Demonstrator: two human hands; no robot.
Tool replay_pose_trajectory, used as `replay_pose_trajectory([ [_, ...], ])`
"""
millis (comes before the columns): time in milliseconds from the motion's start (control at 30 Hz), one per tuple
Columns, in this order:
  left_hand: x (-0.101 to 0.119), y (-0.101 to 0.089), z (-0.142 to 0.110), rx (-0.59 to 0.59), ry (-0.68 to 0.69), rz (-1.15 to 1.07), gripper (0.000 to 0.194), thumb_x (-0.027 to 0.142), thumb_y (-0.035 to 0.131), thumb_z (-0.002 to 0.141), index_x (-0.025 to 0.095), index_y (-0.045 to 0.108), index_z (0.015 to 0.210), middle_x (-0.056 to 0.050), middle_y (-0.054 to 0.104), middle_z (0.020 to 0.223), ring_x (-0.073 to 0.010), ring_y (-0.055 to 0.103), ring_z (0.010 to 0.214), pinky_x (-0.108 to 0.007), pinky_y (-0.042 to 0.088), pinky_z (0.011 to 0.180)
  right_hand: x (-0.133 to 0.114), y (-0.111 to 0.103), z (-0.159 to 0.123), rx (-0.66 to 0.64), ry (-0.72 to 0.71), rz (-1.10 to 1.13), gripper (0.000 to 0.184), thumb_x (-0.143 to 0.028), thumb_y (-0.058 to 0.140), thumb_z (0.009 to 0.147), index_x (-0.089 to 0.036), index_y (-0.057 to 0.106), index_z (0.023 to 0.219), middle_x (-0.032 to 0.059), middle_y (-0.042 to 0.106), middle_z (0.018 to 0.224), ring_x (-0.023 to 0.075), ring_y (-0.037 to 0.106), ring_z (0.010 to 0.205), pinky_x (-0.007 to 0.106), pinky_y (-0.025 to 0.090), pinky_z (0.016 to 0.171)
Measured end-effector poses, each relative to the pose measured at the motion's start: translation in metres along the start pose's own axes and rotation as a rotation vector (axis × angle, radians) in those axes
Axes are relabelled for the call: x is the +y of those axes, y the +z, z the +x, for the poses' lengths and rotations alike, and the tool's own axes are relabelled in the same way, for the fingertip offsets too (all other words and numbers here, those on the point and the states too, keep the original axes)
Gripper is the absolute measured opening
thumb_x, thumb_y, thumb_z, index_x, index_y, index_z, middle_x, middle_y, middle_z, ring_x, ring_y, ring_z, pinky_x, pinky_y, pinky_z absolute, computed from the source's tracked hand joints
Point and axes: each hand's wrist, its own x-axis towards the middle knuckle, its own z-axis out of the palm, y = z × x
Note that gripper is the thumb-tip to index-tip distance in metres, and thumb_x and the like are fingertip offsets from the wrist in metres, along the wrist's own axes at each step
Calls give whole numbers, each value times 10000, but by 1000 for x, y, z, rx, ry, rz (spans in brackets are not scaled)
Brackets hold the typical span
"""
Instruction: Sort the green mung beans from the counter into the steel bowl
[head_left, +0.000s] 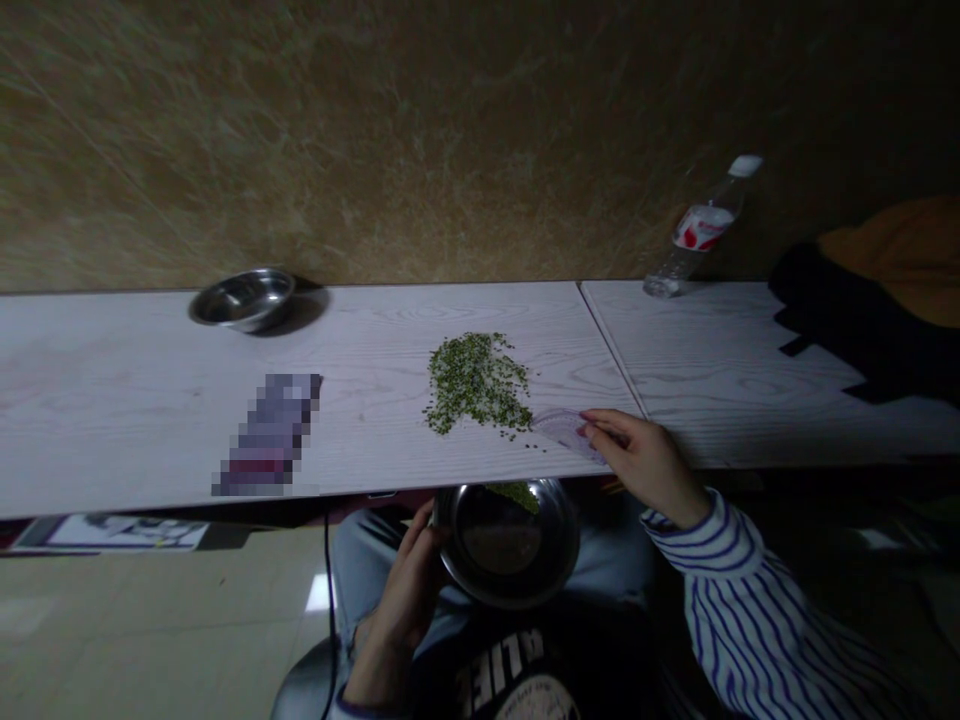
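Beans (459,378): from the head camera we see them scattered on the table (375,420), with more inside the metal bowl (499,548) below its edge.
Right hand (637,455): we pinch a clear protractor (559,425) just beside the beans.
Left hand (412,578): we grip the bowl's side.

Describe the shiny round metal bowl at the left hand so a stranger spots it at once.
Start from the long white wood-grain table against the brown marbled wall. At its near edge, over the person's blue-jeaned lap, the left hand holds the shiny round metal bowl. Unlike the other silver bowl, on the table near the wall, it is held, with small green grains inside.
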Motion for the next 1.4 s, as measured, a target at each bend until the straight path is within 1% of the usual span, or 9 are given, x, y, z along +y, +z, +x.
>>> replay_pose_trajectory([
  [167, 1, -1, 0, 14, -7, 6, 543, 274, 724, 697, 206, 633, 1228, -28, 733, 941, -206, 653, 802, -283, 485, 656, -1, -3, -4, -12, -3, -15, 261, -328, 627, 842, -208, 780, 1015, 97, 813, 935, 268, 774, 894, 395, 633, 822],
  [367, 0, 0, 2, 9, -2, -4, 560, 275, 734, 671, 211, 642, 1219, -40, 744, 970, -222, 670, 815, -291, 488, 650, -1, -7, -8, 2, 8, -25, 298, -366, 625, 833, -187, 777, 1015, 106, 810, 931, 272, 774, 882, 418, 623, 847],
  [500, 0, 0, 2, 20, 1, -4, 549, 281, 737, 669, 203, 649, 1205, -42, 741, 970, -218, 664, 822, -282, 482, 640, -1, -5, -7, 9, 21, -16, 317, -372, 612, 830, -181, 773, 1026, 119, 806, 939, 285, 775, 868, 436, 626, 825],
  [667, 1, -1, 1, 10, 0, -9, 529, 278, 728, 680, 194, 642, 1195, -41, 733, 954, -205, 643, 786, -286, 485, 634, -1, -3, -5, -24, 17, -7, 328, -364, 608, 840, -171, 770, 1049, 125, 805, 958, 284, 775, 868, 434, 628, 816],
  [833, 2, -3, 0, 36, -10, -10, 565, 280, 740, 668, 204, 617, 1214, -7, 705, 872, -179, 611, 713, -272, 462, 602, -1, 0, -7, -39, -15, 0, 296, -353, 626, 840, -184, 777, 1031, 111, 808, 947, 274, 775, 862, 423, 627, 829],
  [933, 3, -2, -1, 25, -13, -6, 552, 285, 735, 662, 203, 622, 1197, 4, 691, 826, -173, 596, 686, -263, 447, 577, -1, 2, -8, -29, -13, 4, 303, -350, 620, 843, -181, 774, 1042, 113, 808, 952, 269, 776, 869, 416, 628, 829],
  [1067, 3, -2, -1, 33, -12, -15, 551, 278, 741, 654, 201, 629, 1188, -15, 716, 885, -180, 616, 720, -270, 467, 603, 0, 3, -5, -37, 3, 16, 314, -354, 613, 846, -176, 768, 1053, 122, 808, 970, 272, 776, 867, 416, 633, 809],
  [1233, 1, -5, 2, 19, -2, -12, 512, 272, 730, 693, 206, 641, 1193, -14, 714, 884, -186, 620, 736, -275, 476, 607, 2, 1, -1, 8, 19, 2, 319, -358, 620, 831, -170, 769, 1041, 133, 806, 960, 284, 774, 869, 434, 629, 819],
  [1400, 1, -6, 2, -14, 25, -20, 452, 256, 722, 712, 205, 674, 1159, -42, 737, 990, -209, 652, 834, -287, 504, 666, 1, 4, 1, -9, 0, -6, 320, -358, 613, 835, -171, 770, 1043, 128, 805, 949, 284, 773, 882, 435, 624, 840],
])
